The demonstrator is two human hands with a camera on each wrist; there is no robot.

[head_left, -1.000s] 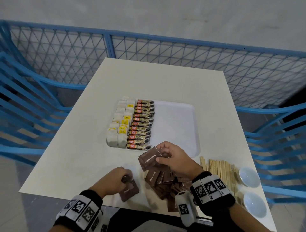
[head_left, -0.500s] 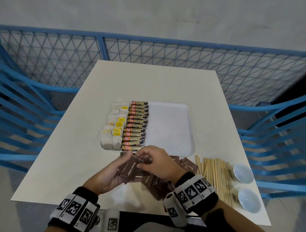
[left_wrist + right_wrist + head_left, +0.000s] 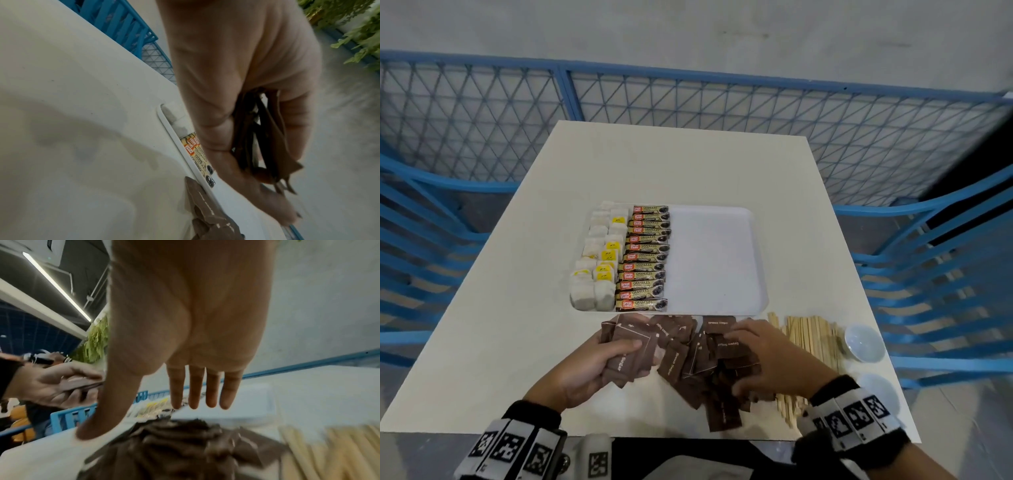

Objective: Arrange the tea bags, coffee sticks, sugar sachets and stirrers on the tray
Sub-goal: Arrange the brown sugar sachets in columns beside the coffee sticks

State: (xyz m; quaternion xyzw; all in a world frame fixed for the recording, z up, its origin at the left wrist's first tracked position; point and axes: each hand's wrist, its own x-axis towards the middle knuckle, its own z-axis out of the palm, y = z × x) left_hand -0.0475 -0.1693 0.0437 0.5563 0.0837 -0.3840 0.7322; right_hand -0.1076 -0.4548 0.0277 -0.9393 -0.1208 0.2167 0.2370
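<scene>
Head view: tray on surface, tea bags and coffee sticks filling its left side. Sugar sachets heaped before tray, stirrers to their right.

Left wrist: left hand grip clamped on sachet stack.

Right wrist: right hand grip apart, fingers straight above heap.

Left hand is now gripping a stack of sachets, several more than a second ago. Right hand is letting go of the sachet it was passing across and is spreading flat over the loose pile, away from the left hand.
</scene>
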